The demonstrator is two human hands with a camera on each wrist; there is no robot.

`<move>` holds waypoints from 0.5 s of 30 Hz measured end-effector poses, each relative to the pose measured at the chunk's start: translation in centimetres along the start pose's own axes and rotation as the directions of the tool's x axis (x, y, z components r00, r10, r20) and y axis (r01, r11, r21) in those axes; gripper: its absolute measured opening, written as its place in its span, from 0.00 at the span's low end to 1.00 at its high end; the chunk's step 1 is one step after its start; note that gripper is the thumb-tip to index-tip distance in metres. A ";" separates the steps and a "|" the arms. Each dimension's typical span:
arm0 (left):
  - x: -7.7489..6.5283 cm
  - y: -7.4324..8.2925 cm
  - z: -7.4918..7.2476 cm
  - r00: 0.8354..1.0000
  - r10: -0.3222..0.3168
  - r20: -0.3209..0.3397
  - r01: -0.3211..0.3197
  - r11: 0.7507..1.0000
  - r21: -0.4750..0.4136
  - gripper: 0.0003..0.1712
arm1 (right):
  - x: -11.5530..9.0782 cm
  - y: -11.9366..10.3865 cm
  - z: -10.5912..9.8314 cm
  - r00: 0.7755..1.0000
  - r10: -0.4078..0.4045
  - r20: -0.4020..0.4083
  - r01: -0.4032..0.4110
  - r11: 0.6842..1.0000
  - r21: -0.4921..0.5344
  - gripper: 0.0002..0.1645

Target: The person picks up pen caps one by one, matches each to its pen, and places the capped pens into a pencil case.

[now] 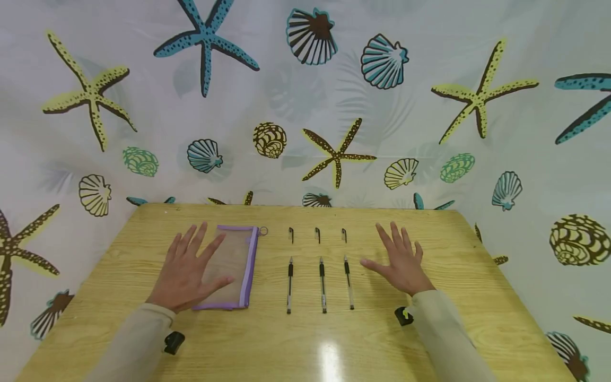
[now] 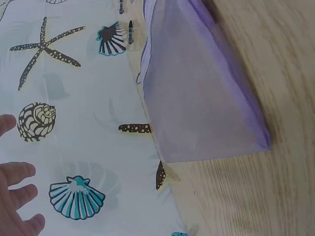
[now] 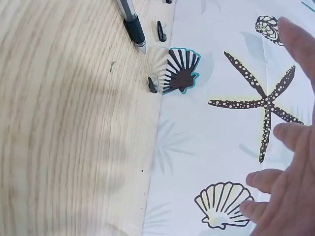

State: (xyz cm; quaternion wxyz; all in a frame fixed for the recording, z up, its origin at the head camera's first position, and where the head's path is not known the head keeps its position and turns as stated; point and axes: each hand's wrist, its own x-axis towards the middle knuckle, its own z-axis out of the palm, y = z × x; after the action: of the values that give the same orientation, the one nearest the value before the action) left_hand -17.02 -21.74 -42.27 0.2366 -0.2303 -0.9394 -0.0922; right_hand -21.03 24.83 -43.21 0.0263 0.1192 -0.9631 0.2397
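Note:
My left hand (image 1: 183,270) is spread above a mesh zip pouch (image 1: 229,265) with purple edging, overlapping its left part in the head view. Fingers apart, my right hand (image 1: 401,262) hovers to the right of three uncapped pens, holding nothing. The left pen (image 1: 289,286), middle pen (image 1: 323,286) and right pen (image 1: 349,284) have black grips and lie tips away from me. Beyond them sit three loose caps: a left cap (image 1: 291,235), a middle cap (image 1: 317,235) and a right cap (image 1: 344,235). In the left wrist view the pouch (image 2: 197,98) looks flat.
Everything lies on a light wooden table (image 1: 305,339). A white cloth (image 1: 305,106) printed with starfish and shells hangs behind it and along both sides. Small black devices show under the left wrist (image 1: 174,342) and right wrist (image 1: 403,316).

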 end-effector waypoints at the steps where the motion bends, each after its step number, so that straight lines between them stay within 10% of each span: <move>1: 0.0 0.0 0.0 1.000 0.007 -0.007 -0.007 1.000 0.001 0.52 | 0.2 0.0 0.1 1.000 -0.006 -0.007 0.006 1.000 0.004 0.57; 15: 0.8 1.4 0.7 0.998 0.068 -0.016 -0.068 0.998 -0.018 0.54 | 2.5 0.0 0.5 0.999 -0.044 -0.011 0.044 0.997 0.065 0.55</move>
State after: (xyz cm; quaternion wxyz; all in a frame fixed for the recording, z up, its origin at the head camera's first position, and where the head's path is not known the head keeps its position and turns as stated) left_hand -17.26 -19.97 -42.36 0.2445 -0.2635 -0.9284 -0.0944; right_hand -23.42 24.08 -43.39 0.0322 0.1399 -0.9518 0.2710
